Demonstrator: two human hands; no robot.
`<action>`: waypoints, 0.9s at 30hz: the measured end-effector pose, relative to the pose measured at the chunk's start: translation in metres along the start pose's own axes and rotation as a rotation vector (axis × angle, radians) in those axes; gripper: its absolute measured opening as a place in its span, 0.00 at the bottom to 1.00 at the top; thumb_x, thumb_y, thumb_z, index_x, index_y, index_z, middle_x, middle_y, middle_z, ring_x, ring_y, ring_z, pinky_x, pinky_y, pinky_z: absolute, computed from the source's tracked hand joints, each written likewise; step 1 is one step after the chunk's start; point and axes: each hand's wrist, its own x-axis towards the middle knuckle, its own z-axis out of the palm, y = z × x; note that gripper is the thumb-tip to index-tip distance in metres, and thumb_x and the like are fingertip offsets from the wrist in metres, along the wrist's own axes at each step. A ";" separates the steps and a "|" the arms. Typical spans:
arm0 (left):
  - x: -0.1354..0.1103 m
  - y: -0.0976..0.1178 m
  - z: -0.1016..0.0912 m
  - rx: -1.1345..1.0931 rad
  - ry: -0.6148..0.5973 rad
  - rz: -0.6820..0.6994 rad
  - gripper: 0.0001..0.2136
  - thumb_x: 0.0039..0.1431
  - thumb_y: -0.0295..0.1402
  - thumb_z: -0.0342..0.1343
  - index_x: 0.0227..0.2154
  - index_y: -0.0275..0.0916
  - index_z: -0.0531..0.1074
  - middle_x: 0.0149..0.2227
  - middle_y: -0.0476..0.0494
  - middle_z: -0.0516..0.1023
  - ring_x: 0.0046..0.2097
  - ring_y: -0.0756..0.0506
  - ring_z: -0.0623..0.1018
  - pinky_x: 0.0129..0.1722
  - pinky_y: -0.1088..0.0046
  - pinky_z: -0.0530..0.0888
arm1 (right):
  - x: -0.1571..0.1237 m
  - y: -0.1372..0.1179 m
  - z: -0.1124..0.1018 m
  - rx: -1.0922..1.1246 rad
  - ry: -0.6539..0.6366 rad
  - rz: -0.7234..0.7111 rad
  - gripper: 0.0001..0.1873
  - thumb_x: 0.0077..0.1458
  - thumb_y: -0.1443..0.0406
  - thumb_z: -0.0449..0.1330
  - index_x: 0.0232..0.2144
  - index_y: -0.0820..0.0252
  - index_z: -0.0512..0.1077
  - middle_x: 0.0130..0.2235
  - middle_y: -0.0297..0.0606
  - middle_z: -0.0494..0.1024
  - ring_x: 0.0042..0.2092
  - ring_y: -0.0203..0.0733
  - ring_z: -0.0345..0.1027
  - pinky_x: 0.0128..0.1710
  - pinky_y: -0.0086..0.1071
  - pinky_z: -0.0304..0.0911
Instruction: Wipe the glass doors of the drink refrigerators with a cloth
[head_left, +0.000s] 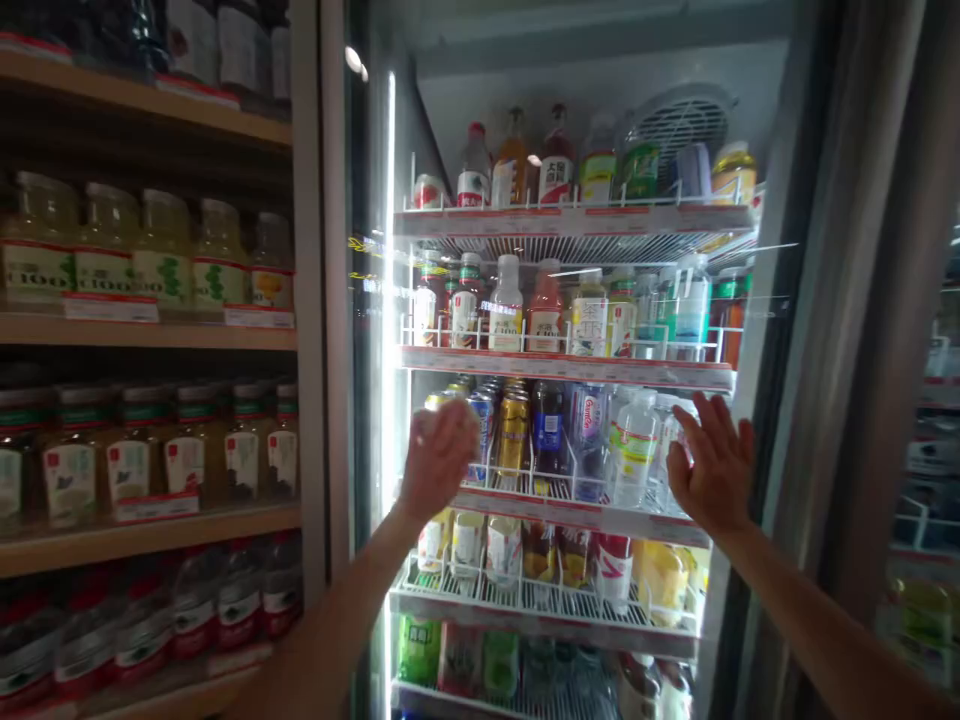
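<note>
I face a lit drinks fridge with white wire shelves full of bottles and cans. My left hand is raised to the left end of the third shelf. Its fingers are curled round a can whose silver top shows just above them. More cans stand right beside it. My right hand is up at the right end of the same shelf, fingers spread and holding nothing, next to a clear bottle with a green and white label. Whether it touches anything I cannot tell.
Wooden shelves on the left carry rows of jars and bottles with price tags. The fridge's dark frame rises on the right, and another cooler stands beyond it. Lower fridge shelves hold more drinks.
</note>
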 end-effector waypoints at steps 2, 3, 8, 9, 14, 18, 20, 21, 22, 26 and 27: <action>0.002 -0.018 0.000 0.068 0.126 -0.306 0.22 0.62 0.30 0.45 0.59 0.39 0.56 0.64 0.36 0.54 0.67 0.42 0.49 0.63 0.55 0.50 | 0.000 -0.001 0.000 -0.001 -0.003 0.009 0.25 0.56 0.67 0.52 0.57 0.58 0.61 0.61 0.46 0.62 0.64 0.49 0.51 0.62 0.48 0.44; 0.002 -0.016 0.001 0.078 0.153 -0.379 0.22 0.62 0.31 0.44 0.60 0.38 0.56 0.65 0.35 0.52 0.67 0.41 0.48 0.63 0.54 0.50 | 0.000 -0.001 0.001 0.000 -0.001 0.010 0.25 0.56 0.67 0.52 0.57 0.58 0.60 0.61 0.46 0.62 0.64 0.49 0.51 0.62 0.48 0.44; -0.002 0.046 0.009 -0.085 -0.079 0.191 0.22 0.60 0.32 0.48 0.58 0.45 0.59 0.64 0.45 0.55 0.67 0.41 0.48 0.64 0.48 0.44 | 0.000 -0.001 0.001 0.012 0.014 0.001 0.25 0.56 0.67 0.52 0.57 0.58 0.60 0.61 0.46 0.63 0.63 0.49 0.52 0.62 0.49 0.45; 0.001 0.049 0.010 -0.110 -0.105 0.324 0.21 0.60 0.32 0.48 0.57 0.47 0.60 0.64 0.48 0.57 0.67 0.43 0.49 0.64 0.49 0.44 | 0.000 -0.001 0.001 0.011 0.011 0.001 0.26 0.56 0.67 0.51 0.58 0.58 0.60 0.61 0.46 0.62 0.63 0.50 0.52 0.61 0.49 0.45; 0.050 -0.012 0.011 0.023 0.108 -0.212 0.22 0.63 0.34 0.42 0.60 0.41 0.56 0.62 0.38 0.60 0.66 0.42 0.52 0.63 0.53 0.49 | -0.001 -0.002 0.002 0.009 -0.010 0.015 0.29 0.55 0.67 0.52 0.60 0.54 0.56 0.63 0.44 0.59 0.64 0.50 0.50 0.62 0.51 0.45; 0.084 -0.003 0.018 0.044 0.169 -0.441 0.24 0.63 0.35 0.40 0.61 0.35 0.54 0.62 0.34 0.60 0.66 0.39 0.53 0.62 0.51 0.50 | -0.001 -0.002 0.002 0.019 0.002 0.008 0.31 0.55 0.68 0.52 0.61 0.54 0.54 0.63 0.43 0.59 0.64 0.49 0.49 0.62 0.50 0.44; 0.085 0.037 0.023 -0.005 0.062 -0.123 0.22 0.63 0.34 0.40 0.60 0.37 0.56 0.61 0.39 0.61 0.66 0.42 0.51 0.64 0.52 0.46 | -0.001 -0.002 0.002 0.019 -0.001 0.017 0.30 0.55 0.68 0.51 0.61 0.54 0.55 0.63 0.43 0.59 0.64 0.49 0.50 0.62 0.50 0.45; 0.083 0.056 0.025 -0.036 0.027 0.078 0.22 0.63 0.34 0.41 0.59 0.38 0.57 0.61 0.41 0.62 0.66 0.43 0.50 0.64 0.52 0.44 | -0.001 -0.002 0.002 0.019 0.000 0.018 0.29 0.55 0.67 0.51 0.60 0.54 0.56 0.62 0.43 0.60 0.64 0.50 0.50 0.61 0.50 0.45; 0.082 0.070 0.027 -0.060 0.006 0.230 0.21 0.63 0.34 0.41 0.58 0.39 0.59 0.61 0.44 0.62 0.66 0.44 0.50 0.65 0.53 0.42 | -0.001 -0.001 0.001 0.019 0.003 0.015 0.29 0.55 0.67 0.51 0.60 0.54 0.56 0.62 0.43 0.60 0.64 0.50 0.50 0.61 0.50 0.45; 0.094 0.052 0.029 -0.067 0.038 0.149 0.19 0.62 0.35 0.43 0.56 0.41 0.63 0.61 0.45 0.62 0.65 0.43 0.53 0.65 0.56 0.45 | 0.000 -0.001 0.001 0.022 0.012 -0.007 0.29 0.55 0.68 0.52 0.60 0.54 0.56 0.62 0.44 0.60 0.64 0.49 0.49 0.62 0.50 0.45; 0.102 0.035 0.028 -0.055 0.082 -0.020 0.20 0.62 0.35 0.43 0.56 0.40 0.62 0.62 0.42 0.61 0.65 0.42 0.54 0.64 0.55 0.47 | 0.000 -0.001 0.001 0.021 0.008 -0.008 0.30 0.55 0.68 0.52 0.60 0.54 0.56 0.62 0.44 0.59 0.64 0.49 0.49 0.62 0.49 0.45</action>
